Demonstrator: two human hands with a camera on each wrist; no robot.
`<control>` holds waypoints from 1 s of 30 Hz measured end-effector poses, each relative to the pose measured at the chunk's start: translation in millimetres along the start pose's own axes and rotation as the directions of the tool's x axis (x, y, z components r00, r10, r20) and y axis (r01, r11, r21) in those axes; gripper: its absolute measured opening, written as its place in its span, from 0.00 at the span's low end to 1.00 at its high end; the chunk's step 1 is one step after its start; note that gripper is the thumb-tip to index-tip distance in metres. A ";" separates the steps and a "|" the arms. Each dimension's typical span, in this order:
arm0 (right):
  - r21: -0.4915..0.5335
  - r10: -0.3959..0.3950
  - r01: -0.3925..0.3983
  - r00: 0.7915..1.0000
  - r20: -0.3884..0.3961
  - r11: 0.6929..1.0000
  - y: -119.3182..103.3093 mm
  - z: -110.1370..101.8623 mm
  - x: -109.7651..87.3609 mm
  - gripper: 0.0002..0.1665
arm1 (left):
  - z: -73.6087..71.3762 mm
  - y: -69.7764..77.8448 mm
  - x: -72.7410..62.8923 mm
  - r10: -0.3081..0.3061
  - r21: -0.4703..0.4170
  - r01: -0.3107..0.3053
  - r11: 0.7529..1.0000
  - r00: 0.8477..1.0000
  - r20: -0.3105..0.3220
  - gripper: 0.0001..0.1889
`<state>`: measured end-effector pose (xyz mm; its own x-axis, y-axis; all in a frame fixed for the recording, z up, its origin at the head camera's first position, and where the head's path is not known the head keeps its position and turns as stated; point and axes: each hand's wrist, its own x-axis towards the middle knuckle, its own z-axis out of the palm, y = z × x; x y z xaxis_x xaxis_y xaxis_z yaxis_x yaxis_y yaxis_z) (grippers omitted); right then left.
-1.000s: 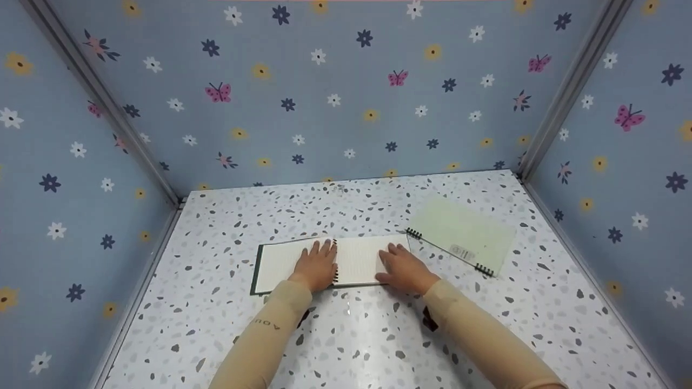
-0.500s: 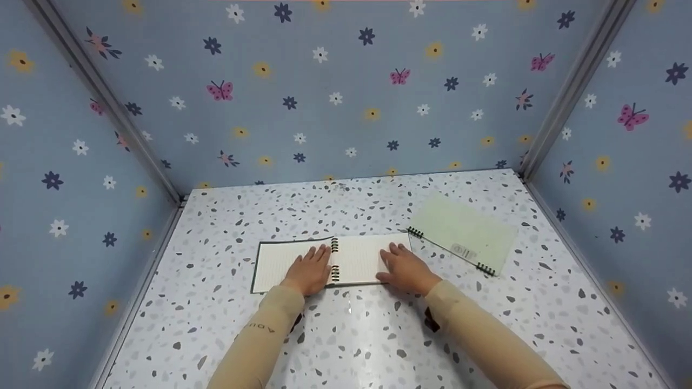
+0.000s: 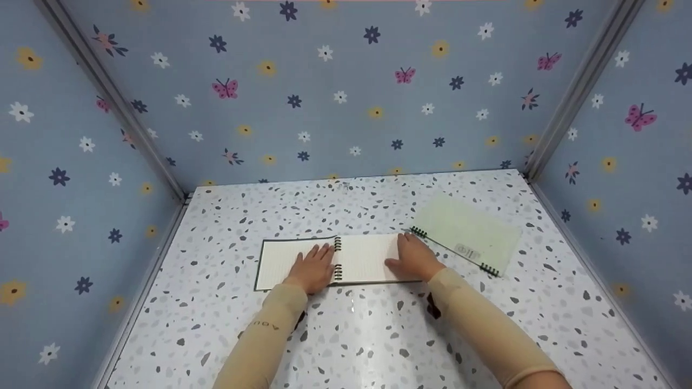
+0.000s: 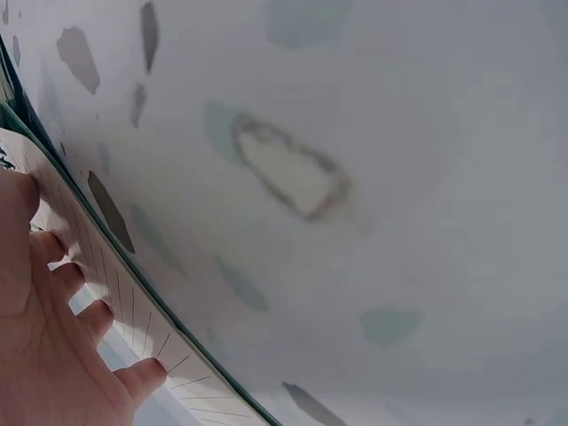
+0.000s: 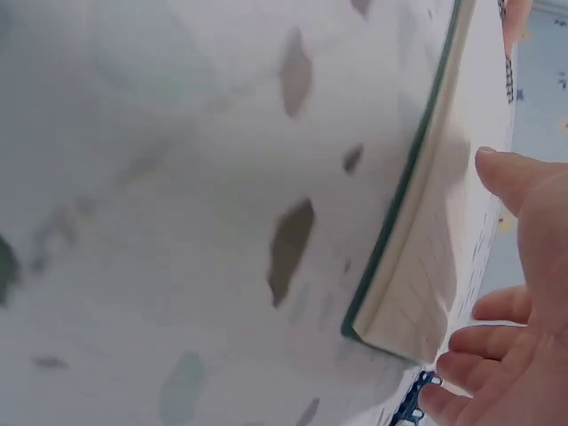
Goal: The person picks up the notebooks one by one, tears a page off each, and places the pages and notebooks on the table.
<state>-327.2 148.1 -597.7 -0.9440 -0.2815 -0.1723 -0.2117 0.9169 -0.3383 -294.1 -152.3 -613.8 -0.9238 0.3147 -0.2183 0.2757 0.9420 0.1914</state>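
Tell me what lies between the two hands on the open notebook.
In the head view, the spiral binding and part of the lined right page lie between the left hand and the right hand.

White, glossy tabletop [image 3: 227, 216] flecked grey and pale green; glare toward near side, near edge out of view. Open rectangular notebook [image 3: 367, 259], cream lined pages, dark green cover, black ring binding: lies flat, slightly left of centre, long sides roughly parallel to far edge. Pale green rectangular notebook [image 3: 476, 227], black rings: lies askew, nearer far right corner, just beside the open one; contact unclear.
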 end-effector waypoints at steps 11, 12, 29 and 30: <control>0.062 0.068 -0.068 0.998 0.010 0.996 4.6 5.1 8.4 0.54 | -0.9 3.6 -2.2 0.008 -0.004 -0.008 1.000 1.000 -0.014 0.32; 0.063 0.066 -0.067 0.998 0.008 0.996 4.5 5.2 8.3 0.53 | -0.8 3.8 -2.4 0.007 -0.005 -0.008 1.000 1.000 -0.014 0.32; 0.114 0.017 -0.010 0.998 -0.059 0.993 -11.1 6.4 8.6 0.39 | -6.9 4.0 -7.1 0.001 -0.009 -0.001 1.000 1.000 -0.004 0.32; 0.130 0.015 -0.007 0.998 -0.062 0.992 -12.2 5.9 7.9 0.40 | -7.1 4.1 -7.7 0.000 -0.010 0.000 1.000 1.000 -0.002 0.32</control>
<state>-330.6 133.0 -600.4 -0.9609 -0.2495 -0.1199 -0.1703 0.8744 -0.4543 -287.8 -151.7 -604.5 -0.9243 0.3147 -0.2159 0.2733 0.9407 0.2010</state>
